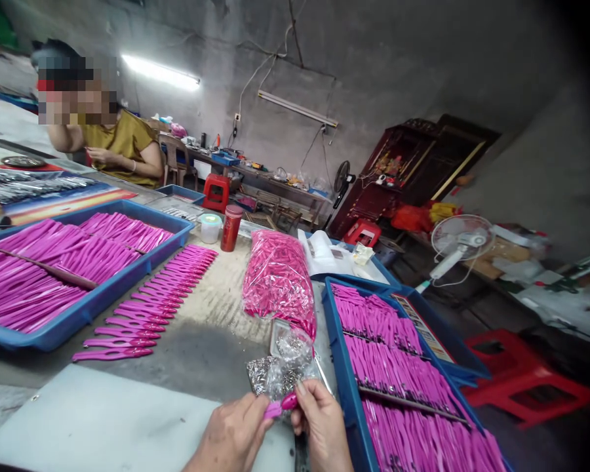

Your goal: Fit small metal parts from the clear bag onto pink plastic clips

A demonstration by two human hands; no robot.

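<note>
My left hand [236,429] is closed on a light pink plastic strip [273,410], most of it hidden by the fingers. A glossy darker pink tip piece [289,401] meets the strip's end, pinched between the thumb and fingers of my right hand [319,419]. Just beyond my hands lie a clear plastic bag [292,347] and a heap of small metal parts [259,375]. To the left, a slanting row of pink pieces with darker tips [142,308] lies on the table. Below my hands is a white board [103,419].
Blue trays of pink strips stand at left [172,246] and right [330,308]. A bag of dark pink parts [278,272], a red bottle [231,228] and a lidded tub [210,229] stand farther back. Another person [128,141] sits at the far left.
</note>
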